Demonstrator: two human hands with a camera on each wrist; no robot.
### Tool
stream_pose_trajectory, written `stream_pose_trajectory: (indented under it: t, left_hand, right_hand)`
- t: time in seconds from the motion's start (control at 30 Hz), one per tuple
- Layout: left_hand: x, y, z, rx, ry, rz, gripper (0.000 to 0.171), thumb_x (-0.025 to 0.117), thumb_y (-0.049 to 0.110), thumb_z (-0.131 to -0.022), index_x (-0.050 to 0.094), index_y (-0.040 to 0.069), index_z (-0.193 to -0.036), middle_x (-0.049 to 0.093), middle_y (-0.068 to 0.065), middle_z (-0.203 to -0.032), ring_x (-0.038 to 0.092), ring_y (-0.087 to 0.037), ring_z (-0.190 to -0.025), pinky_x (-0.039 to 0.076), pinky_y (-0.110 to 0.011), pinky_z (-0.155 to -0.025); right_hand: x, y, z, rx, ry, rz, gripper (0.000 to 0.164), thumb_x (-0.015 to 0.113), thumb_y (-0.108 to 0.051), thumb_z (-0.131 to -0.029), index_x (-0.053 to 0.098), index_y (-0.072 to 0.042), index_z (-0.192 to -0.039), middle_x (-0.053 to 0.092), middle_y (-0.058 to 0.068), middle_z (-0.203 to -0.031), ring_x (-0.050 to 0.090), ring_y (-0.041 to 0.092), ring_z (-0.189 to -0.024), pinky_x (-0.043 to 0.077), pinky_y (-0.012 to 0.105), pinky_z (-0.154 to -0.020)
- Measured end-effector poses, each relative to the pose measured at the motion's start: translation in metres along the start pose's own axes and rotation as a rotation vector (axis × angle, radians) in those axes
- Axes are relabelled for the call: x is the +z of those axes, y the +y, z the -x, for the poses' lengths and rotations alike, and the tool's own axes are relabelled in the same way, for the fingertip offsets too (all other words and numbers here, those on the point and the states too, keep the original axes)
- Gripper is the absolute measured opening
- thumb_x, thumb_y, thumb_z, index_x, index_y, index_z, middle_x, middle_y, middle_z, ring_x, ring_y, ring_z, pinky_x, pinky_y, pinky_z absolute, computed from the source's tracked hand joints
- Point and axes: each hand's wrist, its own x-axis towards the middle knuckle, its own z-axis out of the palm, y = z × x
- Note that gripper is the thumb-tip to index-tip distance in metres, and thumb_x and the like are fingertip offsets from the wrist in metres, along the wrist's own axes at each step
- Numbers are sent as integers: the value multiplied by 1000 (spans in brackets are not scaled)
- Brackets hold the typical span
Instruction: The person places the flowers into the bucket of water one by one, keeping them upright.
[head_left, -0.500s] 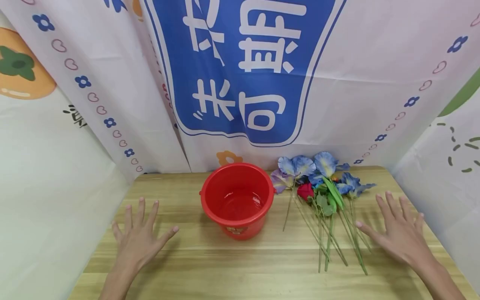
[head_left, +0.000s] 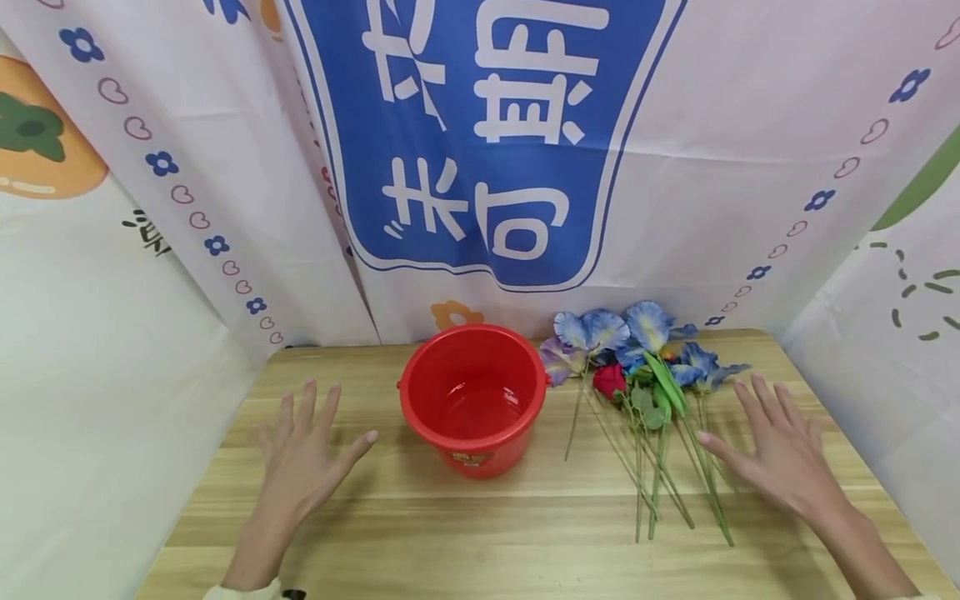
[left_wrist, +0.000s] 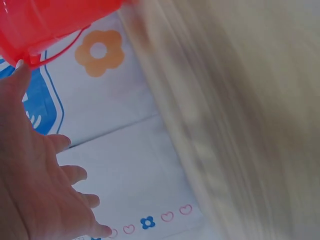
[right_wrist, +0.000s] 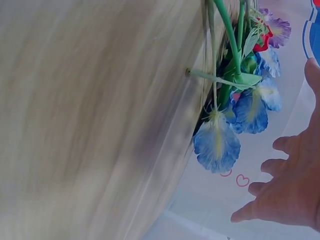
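Observation:
A red plastic bucket [head_left: 480, 454] stands upright toward the back middle of the wooden table [head_left: 450, 550], with nothing visible inside it. Right of it lies a loose bunch of artificial flowers: blue irises [head_left: 648, 327], a purple one [head_left: 561, 360] and a red rose [head_left: 609, 381], their green stems [head_left: 667, 479] pointing to the front. My left hand [head_left: 303, 462] is spread to the left of the bucket and holds nothing. Beside the stems on the right, my right hand [head_left: 783, 458] is likewise spread, its thumb nearest the flowers; whether it touches a stem I cannot tell.
A printed cloth [head_left: 675, 217] with a blue panel hangs right behind the table's back edge. White cloth sides [head_left: 112, 400] rise at the left and right. In the left wrist view, the bucket's thin handle [left_wrist: 62, 51] hangs along its side.
Both hands have moved inward: the left goes right toward the bucket, the right goes left toward the flower stems. The bucket and flowers stay where they were on the table.

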Motion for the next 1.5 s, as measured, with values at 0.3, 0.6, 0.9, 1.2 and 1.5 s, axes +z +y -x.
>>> stream_pose_trajectory:
  t: [0.3, 0.6, 0.9, 1.2, 1.5]
  left_hand:
    - [1, 19, -14, 65, 67, 131, 88, 58, 61, -105, 30, 9, -170, 26, -28, -174, 21, -59, -158, 18, -84, -123]
    - [4, 37, -24, 124, 105, 335, 72, 56, 48, -110, 36, 9, -168, 38, -22, -171, 37, -48, -157, 36, -74, -123]
    - [8, 54, -35, 146, 165, 663, 50, 64, 25, -109, 57, 7, -155, 60, -18, -155, 63, -39, -139, 60, -49, -107]
    - [10, 65, -38, 79, 87, 959, 40, 68, 17, -107, 65, 3, -144, 67, -20, -145, 71, -14, -122, 58, -13, -95]
    - [13, 65, -41, 56, 56, 1033, 37, 68, 8, -104, 66, -2, -140, 69, -24, -138, 66, -3, -117, 60, -15, -96]
  right_hand:
    - [2, -11, -10, -7, 18, -46, 103, 68, -58, -99, 17, -5, -172, 5, 26, -178, 10, 61, -160, 12, 94, -111]
    - [5, -15, -21, 27, -32, -101, 102, 68, -59, -100, 18, -5, -171, 21, 31, -174, 31, 69, -147, 26, 92, -106]
    - [11, -10, -28, 31, -53, -183, 91, 69, -51, -103, 31, 1, -166, 40, 43, -159, 56, 69, -126, 52, 79, -98]
    - [16, -7, -33, 31, -45, -256, 73, 75, -36, -103, 47, 5, -157, 63, 34, -143, 69, 54, -120, 66, 55, -87]
    - [20, 2, -38, 48, -58, -325, 60, 79, -30, -100, 61, 3, -146, 72, 27, -133, 78, 15, -102, 62, 17, -77]
